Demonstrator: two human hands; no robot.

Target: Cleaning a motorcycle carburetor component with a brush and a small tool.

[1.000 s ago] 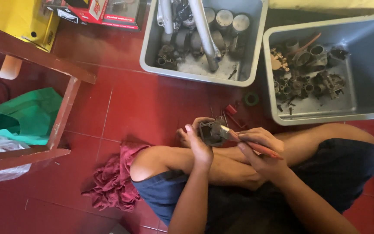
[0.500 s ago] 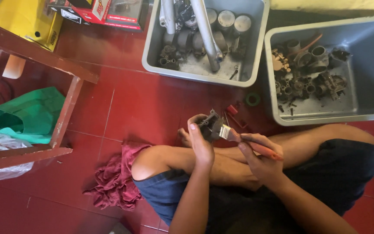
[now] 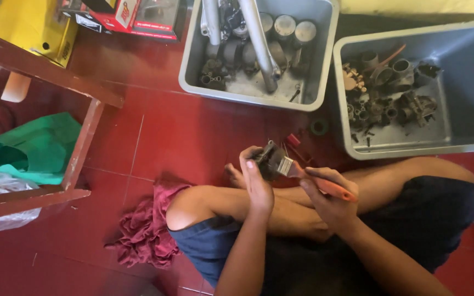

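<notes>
We have one view only, from a camera on the person's head, looking steeply down past the forearms onto crossed legs (image 3: pixel 357 192) and red floor tiles (image 3: pixel 193 137). It sits close above the lap; two grey tubs (image 3: pixel 325 66) line the top edge.

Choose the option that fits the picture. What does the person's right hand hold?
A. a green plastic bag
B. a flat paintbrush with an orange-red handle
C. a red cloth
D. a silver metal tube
B: the right hand grips the orange-red handle of the flat paintbrush, whose bristles meet the small dark metal part held in the left hand.
</notes>
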